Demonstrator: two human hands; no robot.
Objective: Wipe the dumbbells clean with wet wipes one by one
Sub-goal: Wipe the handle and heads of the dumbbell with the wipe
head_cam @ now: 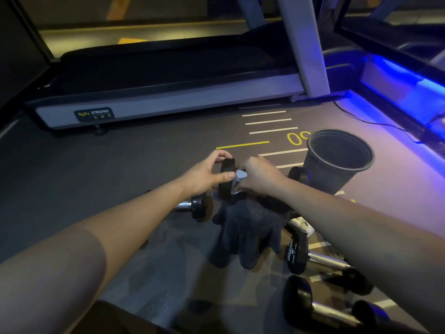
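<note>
A black-headed dumbbell [226, 179] is held up over the floor in the middle of the view. My left hand [207, 173] grips its left head with fingers over the top and thumb across the face. My right hand [258, 177] is curled round a pale wet wipe [240, 175] pressed on the chrome handle. The dumbbell's right head [297, 175] shows beside the bin. Another dumbbell [198, 207] lies on the floor below my left wrist. Two more dumbbells [320, 261] [325, 307] lie at the lower right.
A black bin [339, 162] stands open on the floor right of my hands. Dark gloves [248, 235] lie on the floor under the held dumbbell. A white wipe pack [302, 226] peeks out beside my right forearm. A treadmill [168, 100] runs across the back.
</note>
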